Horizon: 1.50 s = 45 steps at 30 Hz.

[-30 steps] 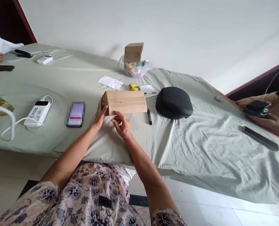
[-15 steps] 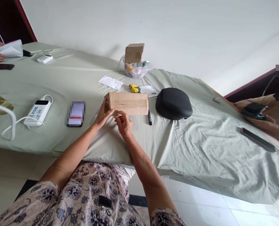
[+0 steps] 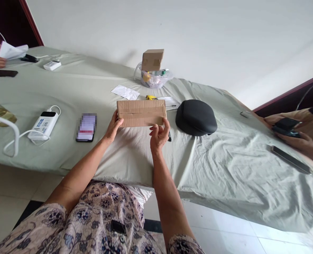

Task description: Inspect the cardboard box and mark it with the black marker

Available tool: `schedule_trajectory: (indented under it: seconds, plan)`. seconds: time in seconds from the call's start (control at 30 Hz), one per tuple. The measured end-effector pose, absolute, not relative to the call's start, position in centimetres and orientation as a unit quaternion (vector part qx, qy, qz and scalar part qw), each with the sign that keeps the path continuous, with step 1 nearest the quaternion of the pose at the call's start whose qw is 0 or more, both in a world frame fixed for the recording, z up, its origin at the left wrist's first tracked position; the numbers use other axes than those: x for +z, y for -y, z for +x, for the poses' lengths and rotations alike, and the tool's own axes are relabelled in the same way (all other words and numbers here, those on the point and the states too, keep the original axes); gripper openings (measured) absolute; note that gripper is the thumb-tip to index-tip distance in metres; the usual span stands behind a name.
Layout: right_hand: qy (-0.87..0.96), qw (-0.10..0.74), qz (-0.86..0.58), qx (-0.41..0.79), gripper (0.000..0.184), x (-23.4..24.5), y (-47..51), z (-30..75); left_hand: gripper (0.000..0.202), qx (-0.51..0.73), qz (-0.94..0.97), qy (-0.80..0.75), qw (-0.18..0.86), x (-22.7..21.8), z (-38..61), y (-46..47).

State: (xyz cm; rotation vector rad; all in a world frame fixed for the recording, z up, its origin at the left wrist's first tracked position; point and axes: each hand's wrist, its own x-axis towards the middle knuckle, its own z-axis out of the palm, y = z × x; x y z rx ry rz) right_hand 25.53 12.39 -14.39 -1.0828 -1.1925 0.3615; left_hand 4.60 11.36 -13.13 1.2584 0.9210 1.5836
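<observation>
Head view: a long cardboard box (image 3: 141, 113) is held between the two hands over the middle of the grey-green cloth (image 3: 225, 158) covering the table, its taped face turned toward the camera. The left hand (image 3: 113, 127) is closed on the box's left end, thumb on the front. The right hand (image 3: 159, 133) grips the lower right corner, fingers curled under the edge.

A phone (image 3: 86, 127) is seen lying left of the box, and a white power bank (image 3: 44, 125) with its cable farther left. A black case (image 3: 196, 117) is set just right of the box, and a black pen (image 3: 169, 135) is partly hidden behind the right hand. Behind, a smaller box (image 3: 152, 60) is perched on a clear bowl (image 3: 156, 78).

At the right edge, another person's hand (image 3: 296, 141) is seen gripping a dark device.
</observation>
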Motion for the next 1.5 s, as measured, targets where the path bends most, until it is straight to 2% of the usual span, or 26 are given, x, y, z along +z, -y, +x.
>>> schedule_trajectory:
  seconds: [0.1,0.23,0.5,0.9,1.13,1.27,1.5]
  plan:
    - [0.481,0.718,-0.472,0.174,0.056,-13.8,-12.8,26.2,0.074,0.642,0.504,-0.365,0.448,-13.3,4.6,-11.6]
    - [0.453,0.732,-0.47,0.196,0.047,-13.4,-13.0,26.4,0.071,0.651,0.494,-0.36,0.451,-13.4,4.6,-11.7]
    - [0.46,0.731,-0.458,0.211,0.055,-13.8,-13.6,26.9,0.066,0.656,0.466,-0.376,0.46,-14.0,4.5,-11.9]
    - [0.461,0.695,-0.5,0.235,0.055,-14.1,-14.4,27.8,0.069,0.647,0.33,-0.363,0.584,-13.4,4.2,-11.6]
    - [0.432,0.719,-0.478,0.26,0.057,-14.2,-14.5,27.9,0.065,0.621,0.309,-0.345,0.632,-13.2,4.2,-11.4]
    - [0.436,0.721,-0.472,0.261,0.065,-14.4,-14.8,27.9,0.062,0.598,0.306,-0.34,0.658,-13.6,4.3,-11.5]
    - [0.504,0.68,-0.45,0.285,0.099,-14.7,-14.7,27.5,0.06,0.586,0.281,-0.333,0.683,-13.8,4.7,-11.4]
